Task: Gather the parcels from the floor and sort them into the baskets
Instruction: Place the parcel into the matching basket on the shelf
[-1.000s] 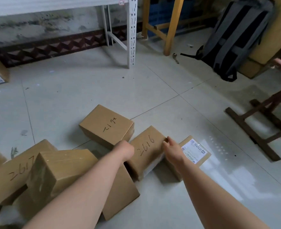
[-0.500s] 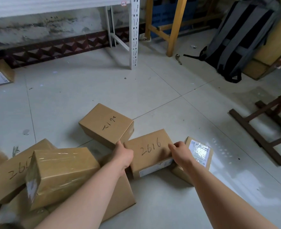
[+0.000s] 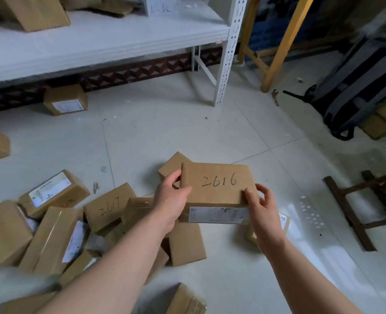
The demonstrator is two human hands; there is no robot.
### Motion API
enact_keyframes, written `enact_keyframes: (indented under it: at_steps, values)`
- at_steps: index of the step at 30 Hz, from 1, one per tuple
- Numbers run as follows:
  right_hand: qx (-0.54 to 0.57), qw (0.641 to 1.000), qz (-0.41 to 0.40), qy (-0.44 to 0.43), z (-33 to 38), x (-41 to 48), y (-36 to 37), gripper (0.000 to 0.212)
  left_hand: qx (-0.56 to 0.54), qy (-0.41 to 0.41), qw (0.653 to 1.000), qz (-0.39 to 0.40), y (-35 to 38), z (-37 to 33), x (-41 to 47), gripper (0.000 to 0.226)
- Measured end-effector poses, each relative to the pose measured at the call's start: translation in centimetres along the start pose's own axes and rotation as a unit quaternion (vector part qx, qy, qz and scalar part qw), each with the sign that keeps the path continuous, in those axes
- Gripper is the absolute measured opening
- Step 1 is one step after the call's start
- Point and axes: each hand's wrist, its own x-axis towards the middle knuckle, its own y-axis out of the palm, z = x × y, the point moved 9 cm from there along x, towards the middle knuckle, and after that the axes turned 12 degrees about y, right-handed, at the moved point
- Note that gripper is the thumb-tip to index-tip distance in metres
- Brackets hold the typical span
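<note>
A brown cardboard parcel marked 2616 [image 3: 217, 184] is up off the floor between both hands, its white label facing me. My left hand [image 3: 170, 200] grips its left end and my right hand [image 3: 261, 206] grips its right end, thumb on top. Below and to the left, several more parcels lie on the tiled floor, among them one marked 2617 [image 3: 108, 207] and a labelled one [image 3: 51, 190]. Another parcel [image 3: 169, 165] shows just behind the held one. No basket is in view.
A white metal shelf [image 3: 96, 41] with boxes on it runs along the back; a small parcel [image 3: 65, 99] lies under it. A yellow wooden frame [image 3: 285, 41], a grey backpack [image 3: 364, 80] and a dark wooden stand [image 3: 357, 207] are on the right.
Both hands took hold of the 2616 parcel and lifted it off the floor. The camera rose and tilted up, bringing the shelf and more parcels into view.
</note>
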Motion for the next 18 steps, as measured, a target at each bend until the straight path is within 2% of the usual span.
enact_keyframes:
  at_steps: [8,13,18]
  values:
    - [-0.025,0.995,0.088,-0.050,17.4,-17.0,4.8,0.027,0.013,0.016,0.998,-0.059,-13.1,-19.1,-9.7,0.048]
    - [-0.043,0.982,0.168,-0.072,27.5,-29.0,9.6,0.024,0.020,0.035,0.988,-0.148,-23.6,-30.1,-17.8,0.048]
    - [-0.071,0.960,0.246,-0.110,33.8,-40.6,16.5,0.029,0.010,0.011,0.966,-0.259,-35.5,-36.1,-26.5,0.055]
